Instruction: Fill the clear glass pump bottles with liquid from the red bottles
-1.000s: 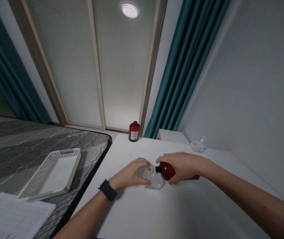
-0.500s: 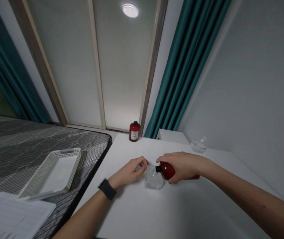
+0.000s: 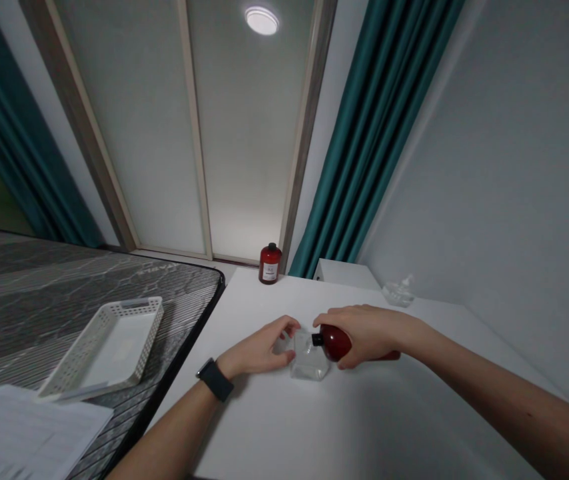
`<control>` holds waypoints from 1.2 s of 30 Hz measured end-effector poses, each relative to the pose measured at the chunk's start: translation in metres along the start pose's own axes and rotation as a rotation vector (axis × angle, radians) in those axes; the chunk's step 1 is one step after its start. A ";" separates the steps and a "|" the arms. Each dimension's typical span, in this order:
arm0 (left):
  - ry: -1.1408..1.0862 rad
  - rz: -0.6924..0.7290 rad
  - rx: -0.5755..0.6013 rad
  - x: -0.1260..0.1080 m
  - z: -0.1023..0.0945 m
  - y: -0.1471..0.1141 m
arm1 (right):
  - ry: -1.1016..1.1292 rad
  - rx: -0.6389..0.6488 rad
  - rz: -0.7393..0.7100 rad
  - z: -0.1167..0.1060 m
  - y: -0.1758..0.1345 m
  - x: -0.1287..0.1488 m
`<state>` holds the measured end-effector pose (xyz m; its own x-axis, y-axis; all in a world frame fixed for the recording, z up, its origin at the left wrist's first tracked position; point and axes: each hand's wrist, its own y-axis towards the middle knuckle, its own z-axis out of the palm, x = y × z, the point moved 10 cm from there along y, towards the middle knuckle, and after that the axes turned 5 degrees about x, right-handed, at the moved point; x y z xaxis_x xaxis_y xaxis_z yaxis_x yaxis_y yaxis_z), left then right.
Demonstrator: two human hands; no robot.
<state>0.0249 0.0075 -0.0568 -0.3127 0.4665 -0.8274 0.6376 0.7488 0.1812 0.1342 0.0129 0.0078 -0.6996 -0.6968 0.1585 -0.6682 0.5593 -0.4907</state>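
Observation:
A dark red bottle (image 3: 335,342) with a black neck lies tipped on its side in my right hand (image 3: 368,333), whose fingers wrap round it. Its neck points left, over the top of a clear square container (image 3: 309,363) on the white table. Just left of that container is my left hand (image 3: 267,345), thumb and fingers spread apart, with a dark watch on the wrist. The fingertips are close to the container's left side; whether they touch it I cannot tell. Another red bottle (image 3: 269,265), with a white label and black cap, stands upright at the far table edge.
A clear glass-like object (image 3: 398,293) sits at the table's back right, by the wall. Behind the table is a white cabinet (image 3: 347,273). To the left, a white perforated basket (image 3: 109,347) and printed papers (image 3: 29,433) lie on a grey mattress-like surface (image 3: 184,290).
My left thumb and fingers, close together before, have spread apart beside the clear container. The right hand and its tipped bottle have stayed in place.

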 end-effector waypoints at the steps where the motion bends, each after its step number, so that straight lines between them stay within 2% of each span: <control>1: -0.004 -0.003 0.003 0.001 0.000 0.000 | -0.003 -0.003 -0.002 0.000 0.000 0.000; 18: 0.050 -0.082 0.033 0.008 0.005 -0.001 | -0.015 0.004 0.011 -0.001 0.001 -0.001; 36: 0.056 -0.094 0.027 0.007 0.004 -0.001 | -0.049 0.007 0.005 0.000 0.002 0.000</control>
<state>0.0245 0.0080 -0.0651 -0.4101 0.4213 -0.8089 0.6226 0.7774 0.0892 0.1325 0.0143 0.0070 -0.6896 -0.7152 0.1134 -0.6625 0.5599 -0.4976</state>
